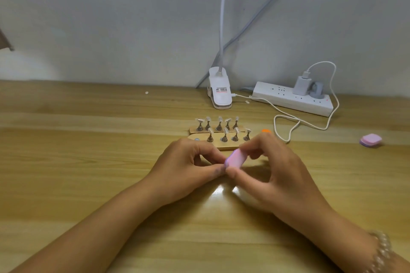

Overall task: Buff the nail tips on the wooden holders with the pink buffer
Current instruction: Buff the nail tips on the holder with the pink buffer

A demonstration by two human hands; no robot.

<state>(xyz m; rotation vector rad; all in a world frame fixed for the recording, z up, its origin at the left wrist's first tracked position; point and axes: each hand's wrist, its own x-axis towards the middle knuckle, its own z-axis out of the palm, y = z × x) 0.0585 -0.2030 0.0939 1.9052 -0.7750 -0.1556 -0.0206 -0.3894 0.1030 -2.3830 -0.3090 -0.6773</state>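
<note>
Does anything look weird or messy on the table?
Slightly. The front wooden holder has a bare spot at its left end, while its other places carry nail tips. Two small white bits lie loose on the table farther back.

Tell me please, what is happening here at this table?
A person is working at a wooden table. The right hand pinches the pink buffer between thumb and fingers. The left hand has its fingertips pinched together against the buffer; what they hold is hidden. Just beyond the hands lie two wooden holders with nail tips on small stands, and neither hand touches them. The near holder has one spot without a stand at its left end.
</note>
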